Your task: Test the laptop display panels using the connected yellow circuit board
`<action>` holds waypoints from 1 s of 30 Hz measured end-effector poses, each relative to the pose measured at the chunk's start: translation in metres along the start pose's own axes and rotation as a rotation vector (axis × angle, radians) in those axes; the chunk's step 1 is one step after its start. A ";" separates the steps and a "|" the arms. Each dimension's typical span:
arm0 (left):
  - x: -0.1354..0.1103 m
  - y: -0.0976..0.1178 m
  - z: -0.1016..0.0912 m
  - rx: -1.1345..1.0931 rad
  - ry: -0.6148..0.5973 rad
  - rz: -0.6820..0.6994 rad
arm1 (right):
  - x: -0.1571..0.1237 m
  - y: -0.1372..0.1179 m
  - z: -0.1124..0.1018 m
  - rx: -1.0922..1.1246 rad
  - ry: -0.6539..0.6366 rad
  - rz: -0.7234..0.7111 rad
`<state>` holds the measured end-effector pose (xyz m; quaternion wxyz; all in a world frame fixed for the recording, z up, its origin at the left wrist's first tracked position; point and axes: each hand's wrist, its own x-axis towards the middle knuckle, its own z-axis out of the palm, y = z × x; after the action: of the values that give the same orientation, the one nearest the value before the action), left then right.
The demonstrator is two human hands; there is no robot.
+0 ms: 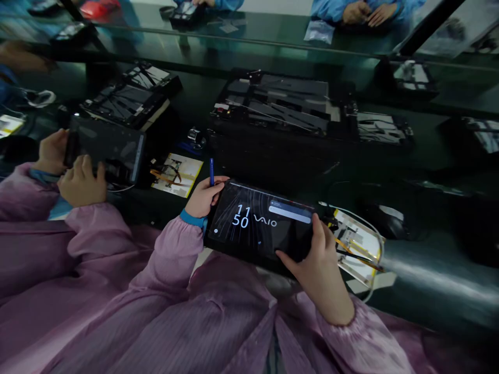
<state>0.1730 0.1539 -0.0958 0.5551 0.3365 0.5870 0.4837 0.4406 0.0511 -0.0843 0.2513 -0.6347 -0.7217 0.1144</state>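
The left hand [205, 197] was closed around one blue pen [211, 171], which stood upright, and it also pinched the left edge of one black tablet [259, 221]. The right hand [317, 265] gripped the tablet's lower right corner, with the thumb across the screen and the fingers behind it. The tablet was held just above a dark bench [424, 275], in front of the person's pink smock [218, 317].

Two printed cards lay nearby, one [358, 244] beside the right hand under a white cable [370, 223] and the other [177, 174] beyond the left hand. A co-worker's two hands [74, 171], just to the left, held a second dark tablet [107, 148]. Three dark tablet stacks [273, 104] stood ahead. The screen read "11 50" and "VAIO".
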 end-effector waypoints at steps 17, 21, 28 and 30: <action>0.001 -0.003 -0.004 -0.155 -0.042 -0.015 | 0.021 0.000 -0.018 -0.245 0.119 -0.095; 0.000 -0.002 -0.003 -0.155 -0.031 -0.022 | 0.022 -0.011 -0.012 -0.275 0.073 -0.302; 0.001 -0.004 -0.002 -0.168 -0.063 -0.045 | 0.005 -0.047 0.015 -0.117 -0.245 -0.568; 0.002 -0.004 -0.003 -0.170 -0.073 -0.048 | 0.003 -0.051 0.020 -0.104 -0.286 -0.579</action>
<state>0.1704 0.1535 -0.1006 0.6141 0.2914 0.5310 0.5059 0.3865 0.0483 -0.0762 0.1367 -0.3924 -0.9052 0.0894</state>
